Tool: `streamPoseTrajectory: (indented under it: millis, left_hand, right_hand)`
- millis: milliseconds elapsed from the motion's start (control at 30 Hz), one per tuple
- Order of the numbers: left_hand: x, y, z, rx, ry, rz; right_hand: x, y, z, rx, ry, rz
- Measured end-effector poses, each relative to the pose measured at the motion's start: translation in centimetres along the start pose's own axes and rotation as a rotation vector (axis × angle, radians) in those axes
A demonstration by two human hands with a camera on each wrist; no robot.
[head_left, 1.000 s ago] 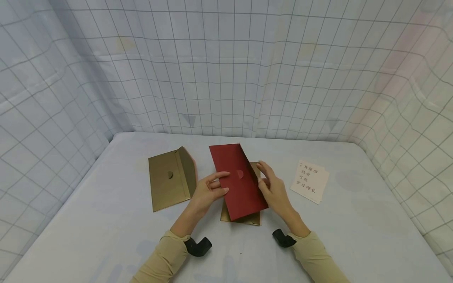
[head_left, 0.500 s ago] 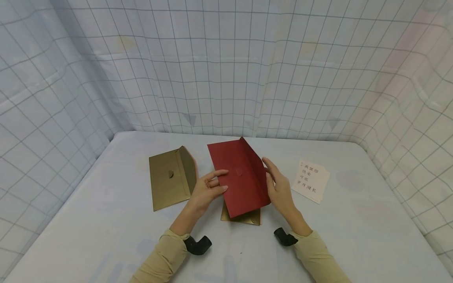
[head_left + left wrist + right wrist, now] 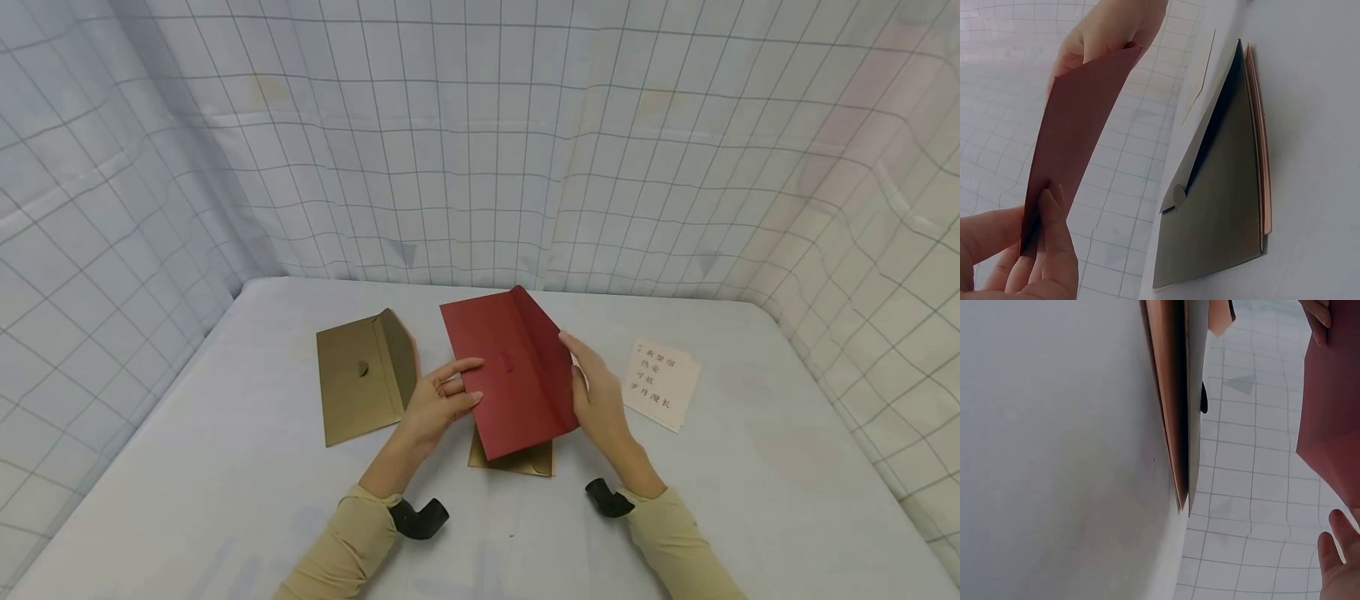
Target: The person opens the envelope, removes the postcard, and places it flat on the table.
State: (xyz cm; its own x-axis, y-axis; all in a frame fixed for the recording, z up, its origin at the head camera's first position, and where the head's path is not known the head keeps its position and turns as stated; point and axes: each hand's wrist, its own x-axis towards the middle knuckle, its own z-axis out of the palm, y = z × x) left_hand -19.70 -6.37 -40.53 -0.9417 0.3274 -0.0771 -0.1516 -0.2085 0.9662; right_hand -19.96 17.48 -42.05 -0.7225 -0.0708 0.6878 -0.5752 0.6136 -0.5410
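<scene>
My left hand (image 3: pixel 435 406) pinches the left edge of a red envelope (image 3: pixel 502 392), held tilted above the table; the left wrist view shows its thumb and fingers on the edge. The envelope's pointed flap (image 3: pixel 546 358) is folded out to the right, and a half-round tab slit shows on its body. My right hand (image 3: pixel 602 404) lies along the flap's outer edge, fingers fairly straight and touching it. In the right wrist view two of its fingertips (image 3: pixel 1337 534) show beside the red paper. A gold envelope (image 3: pixel 525 461) lies below, mostly hidden by the red one.
Left of the hands lies another gold envelope (image 3: pixel 356 383) with its flap raised. Several cream cards (image 3: pixel 660 383) with handwritten-style characters lie on the right. White cloth covers the table (image 3: pixel 225 467), and a gridded curtain (image 3: pixel 480 167) encloses the back and sides.
The red envelope's flap has swung open to the right, its inner side now showing. My right hand has moved slightly right with it; the left hand keeps its grip in almost the same place.
</scene>
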Motion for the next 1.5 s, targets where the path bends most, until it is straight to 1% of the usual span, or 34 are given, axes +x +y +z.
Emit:
streamPoseTrajectory:
  millis: [167,467,733,900,1000,1067,1133,1300,1500]
  left_hand:
    - [0.04,0.07,-0.05,-0.004,-0.008,0.006]
    - [0.08,0.02,-0.05,0.008,-0.016,0.019]
    - [-0.03,0.04,-0.13,-0.006,-0.034,0.032]
    - [-0.10,0.00,0.04,0.043,-0.035,0.049]
    - [-0.08,-0.16,0.17,0.080,-0.030,0.059]
    - [-0.09,-0.27,0.24,0.095,-0.030,0.063]
    - [-0.10,-0.35,0.30,0.108,-0.027,0.067]
    - [-0.18,-0.35,0.39,0.125,-0.032,0.068]
    - [-0.24,-0.29,0.47,0.140,-0.051,0.074]
  right_hand:
    - [0.02,0.35,-0.09,-0.061,-0.001,-0.013]
    - [-0.03,0.43,-0.11,-0.076,-0.031,0.021]
    - [-0.12,0.44,-0.05,-0.097,-0.047,0.049]
    - [-0.24,0.44,-0.04,-0.089,-0.057,0.057]
    - [-0.25,0.35,-0.04,-0.064,-0.081,0.085]
    - [-0.23,0.25,-0.07,-0.030,-0.100,0.117]
    - [-0.18,0.11,-0.14,0.029,-0.119,0.163]
    - [-0.09,-0.05,-0.38,0.254,-0.183,0.312]
    - [0.16,0.23,-0.67,0.502,-0.292,0.478]
